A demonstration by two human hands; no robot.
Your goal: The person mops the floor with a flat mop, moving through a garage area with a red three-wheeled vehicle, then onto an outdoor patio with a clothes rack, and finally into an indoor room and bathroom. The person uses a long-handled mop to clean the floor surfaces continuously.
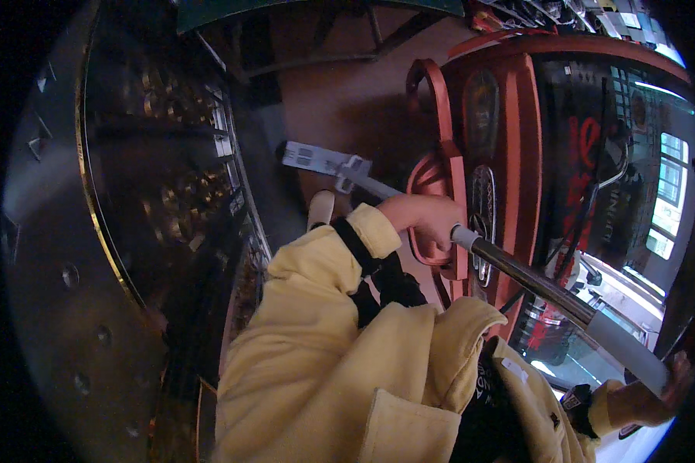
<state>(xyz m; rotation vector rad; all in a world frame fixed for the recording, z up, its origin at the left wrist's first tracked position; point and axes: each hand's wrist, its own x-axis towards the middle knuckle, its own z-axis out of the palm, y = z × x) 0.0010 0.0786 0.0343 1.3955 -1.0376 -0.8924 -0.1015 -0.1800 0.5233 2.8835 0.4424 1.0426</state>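
A long-handled flat mop [533, 279] slants across the view, from its pale grey flat head [316, 160] at the upper left to the grey grip at the lower right. My left hand [428, 220] is closed round the pole near the middle, close beside a red carved wooden piece [459, 208]. Down at the right rim, my right hand [676, 382] is wrapped round the grip end; its fingers are dim and partly hidden. Both arms wear tan sleeves, with a black band on each wrist. The mop head lies over the reddish-brown floor [340, 100].
To the right stands a red-framed piece with dark glossy glass [587, 185] that mirrors windows. A dark panel with a gold edge [104, 239] fills the left, golden shapes showing beside it. A green-topped table [239, 14] with metal legs is at the far side.
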